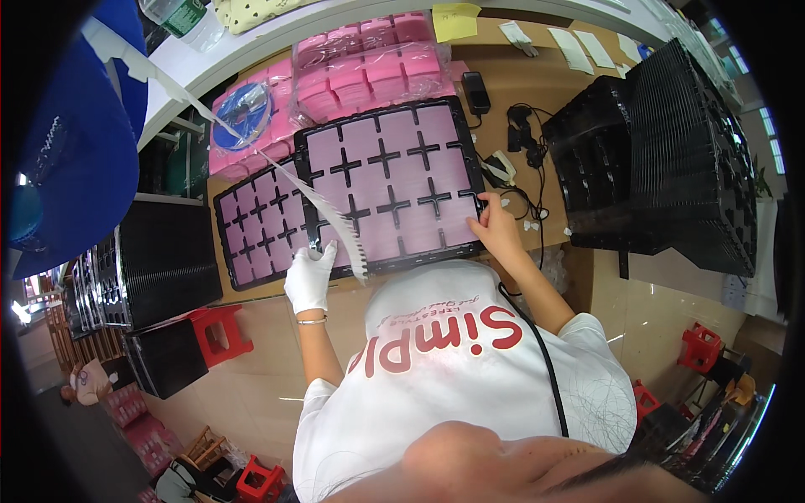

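Note:
In front of me lies a black plastic tray (384, 157) with cross-shaped dividers and flat pink-purple sheets in its compartments. Its left side overlaps a second, similar black tray (267, 195) with pink sheets. My left hand (309, 281), in a white glove, is closed on the front left corner of the upper tray. My bare right hand (497, 225) pinches that tray's right edge near the front corner, thumb on top. A white strip with a toothed edge (335, 220) hangs across the view and hides part of the tray.
Pink foam stacks (369, 75) in clear film stand behind the trays, beside a blue roll (243, 115). Black tray stacks rise at right (671, 159) and left (168, 251). Cables (524, 126) and a black adapter (475, 92) lie right of the tray. A red stool (220, 334) stands below left.

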### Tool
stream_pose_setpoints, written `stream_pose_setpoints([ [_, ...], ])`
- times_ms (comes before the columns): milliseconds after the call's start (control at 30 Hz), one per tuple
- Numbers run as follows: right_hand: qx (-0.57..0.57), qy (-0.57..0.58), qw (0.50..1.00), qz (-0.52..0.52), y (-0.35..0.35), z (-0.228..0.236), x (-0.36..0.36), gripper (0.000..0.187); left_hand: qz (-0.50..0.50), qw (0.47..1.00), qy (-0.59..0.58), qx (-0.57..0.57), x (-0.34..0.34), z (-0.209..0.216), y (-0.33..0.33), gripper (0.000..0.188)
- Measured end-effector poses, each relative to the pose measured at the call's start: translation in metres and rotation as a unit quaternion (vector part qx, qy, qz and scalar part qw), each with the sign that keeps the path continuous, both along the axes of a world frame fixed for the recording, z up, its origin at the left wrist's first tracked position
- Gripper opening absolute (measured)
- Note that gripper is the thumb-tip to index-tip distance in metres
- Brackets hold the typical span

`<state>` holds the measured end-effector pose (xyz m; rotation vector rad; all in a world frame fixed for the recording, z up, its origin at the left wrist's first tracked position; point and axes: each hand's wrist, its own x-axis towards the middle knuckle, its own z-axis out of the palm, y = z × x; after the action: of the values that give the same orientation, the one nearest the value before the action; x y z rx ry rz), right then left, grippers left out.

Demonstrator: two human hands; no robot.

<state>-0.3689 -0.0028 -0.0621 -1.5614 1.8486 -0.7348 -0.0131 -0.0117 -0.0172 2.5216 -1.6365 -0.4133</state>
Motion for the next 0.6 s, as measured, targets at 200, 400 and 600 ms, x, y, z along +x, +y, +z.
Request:
stream_pose_setpoints([
  [200, -0.188, 0.277, 0.942, -0.019, -0.076, 0.009, -0.022, 0.029, -0.179, 0.932, -0.12, -0.29, 0.02, 0.001, -0.069, 0.035],
  [400, -0.318, 0.284, 0.888, 0.174, -0.16, -0.029, 0.02, 0.046, -0.352, 0.91, -0.179, -0.127, -0.011, -0.054, -0.15, 0.058],
  [600, -0.235, 0.285, 0.924, 0.098, -0.148, -0.03, 0.011, 0.049, -0.303, 0.912, -0.235, -0.147, -0.012, -0.053, -0.136, 0.057],
])
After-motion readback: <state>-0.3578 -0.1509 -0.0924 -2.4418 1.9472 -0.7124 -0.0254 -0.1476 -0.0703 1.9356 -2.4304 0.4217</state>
